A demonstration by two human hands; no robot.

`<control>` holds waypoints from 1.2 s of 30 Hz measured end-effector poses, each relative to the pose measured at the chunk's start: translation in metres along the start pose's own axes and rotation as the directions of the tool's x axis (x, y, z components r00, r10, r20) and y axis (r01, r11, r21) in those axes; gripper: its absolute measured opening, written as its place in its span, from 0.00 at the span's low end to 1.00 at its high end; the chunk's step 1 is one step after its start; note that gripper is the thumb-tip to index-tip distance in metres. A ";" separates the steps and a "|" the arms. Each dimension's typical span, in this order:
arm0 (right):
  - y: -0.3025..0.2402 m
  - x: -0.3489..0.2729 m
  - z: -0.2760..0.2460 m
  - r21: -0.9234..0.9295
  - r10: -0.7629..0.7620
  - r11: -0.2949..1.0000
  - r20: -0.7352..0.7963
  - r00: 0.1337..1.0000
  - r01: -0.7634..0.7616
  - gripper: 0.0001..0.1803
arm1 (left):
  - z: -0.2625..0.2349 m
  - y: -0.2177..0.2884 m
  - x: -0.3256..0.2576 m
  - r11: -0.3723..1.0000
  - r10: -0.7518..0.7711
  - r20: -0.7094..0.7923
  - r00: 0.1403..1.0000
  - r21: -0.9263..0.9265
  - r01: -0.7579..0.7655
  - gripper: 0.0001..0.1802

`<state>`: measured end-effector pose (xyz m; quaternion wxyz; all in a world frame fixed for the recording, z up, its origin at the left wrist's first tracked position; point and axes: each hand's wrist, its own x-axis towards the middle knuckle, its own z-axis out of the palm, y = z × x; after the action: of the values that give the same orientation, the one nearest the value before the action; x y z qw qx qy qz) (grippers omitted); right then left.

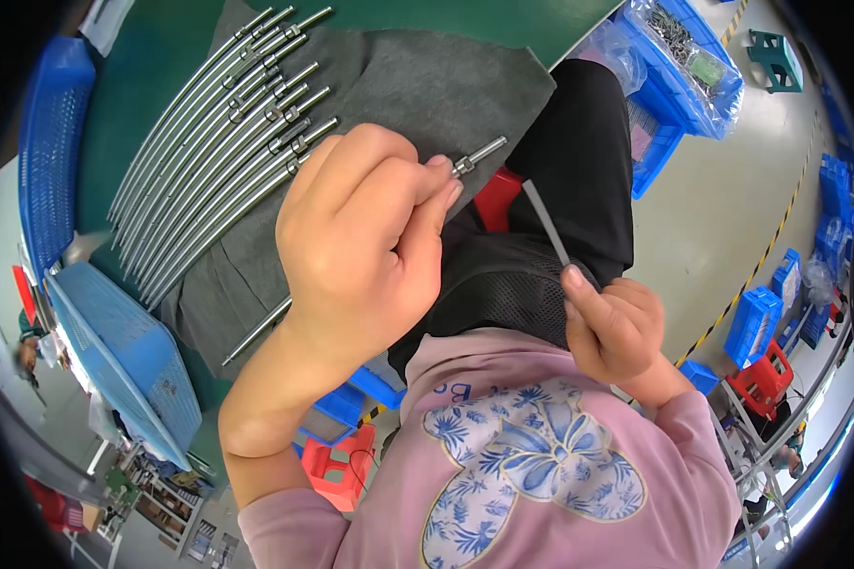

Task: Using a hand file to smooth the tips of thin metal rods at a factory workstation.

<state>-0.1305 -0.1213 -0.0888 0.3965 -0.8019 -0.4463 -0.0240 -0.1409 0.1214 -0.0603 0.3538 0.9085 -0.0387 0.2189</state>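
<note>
My left hand [361, 237] is closed on a thin metal rod [490, 150], pinching it just below a stepped, collared end that sticks out past the thumb. The rod's other end shows beyond my left wrist, over a dark grey cloth [427, 76]; its middle is hidden by the hand. In my right hand [617, 327], a narrow flat grey strip [547, 224], possibly a file, points up and away between thumb and fingers. The strip and the rod are apart. Several similar metal rods [209, 161] lie side by side on the cloth, left of my left hand.
Under the cloth is a green table [503, 21]. Blue baskets [128, 356] stand at its left side. At the upper right are blue bins [688, 57] with small metal parts and bags. A red stool [342, 469] is below the table; a green stool [775, 62] stands farther off.
</note>
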 end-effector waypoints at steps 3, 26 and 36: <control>0.000 0.004 0.001 0.067 -0.019 0.998 0.044 0.999 0.016 0.28 | -0.001 -0.001 0.001 1.000 0.003 0.009 1.000 -0.001 -0.003 0.10; 0.001 0.028 0.011 0.104 0.045 0.994 -0.039 0.998 -0.040 0.34 | -0.002 0.002 -0.002 0.999 -0.020 0.012 1.000 -0.034 0.020 0.11; 0.002 0.026 0.013 0.106 0.057 0.993 -0.082 0.995 -0.048 0.32 | 0.000 0.001 -0.001 0.998 -0.004 0.061 0.998 0.062 0.000 0.14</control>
<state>-0.1174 -0.0950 -0.0892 0.4569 -0.7898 -0.4084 -0.0242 -0.1419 0.1206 -0.0594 0.3246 0.9253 -0.0416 0.1918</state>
